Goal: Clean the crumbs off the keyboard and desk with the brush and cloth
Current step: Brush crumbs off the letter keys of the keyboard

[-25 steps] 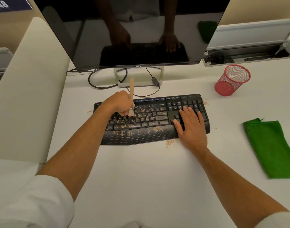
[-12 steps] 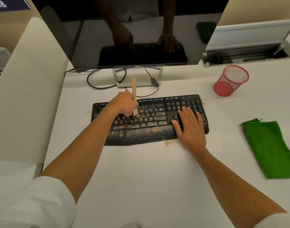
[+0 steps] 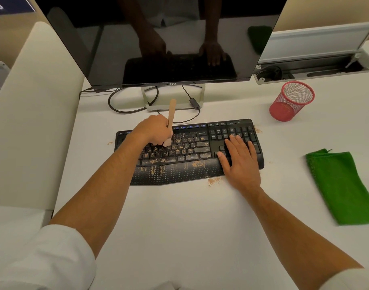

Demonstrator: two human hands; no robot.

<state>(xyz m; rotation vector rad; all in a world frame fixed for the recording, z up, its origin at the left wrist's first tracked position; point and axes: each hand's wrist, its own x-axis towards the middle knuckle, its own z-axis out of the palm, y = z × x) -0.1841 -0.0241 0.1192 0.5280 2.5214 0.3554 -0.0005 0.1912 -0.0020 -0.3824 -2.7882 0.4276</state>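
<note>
The left hand (image 3: 153, 130) is curled round the wooden handle of a small brush (image 3: 171, 116), whose pale bristles rest on the upper letter rows of the black keyboard (image 3: 179, 172). The handle stands nearly upright, tilted a little away from the person. The right hand (image 3: 239, 159) lies flat with fingers spread on the right end of the keyboard, over the arrow keys and number pad, its heel on the palm rest. Brown crumbs (image 3: 197, 163) are scattered across the letter keys and the dotted palm rest, with a small heap on the white desk (image 3: 189, 216) just in front of the keyboard and a few specks beside its left and right ends. The folded green cloth (image 3: 342, 187) lies on the desk well to the right of the keyboard. A red mesh pen cup (image 3: 290, 102) stands behind the cloth, near the dark Dell monitor (image 3: 158, 38)
</note>
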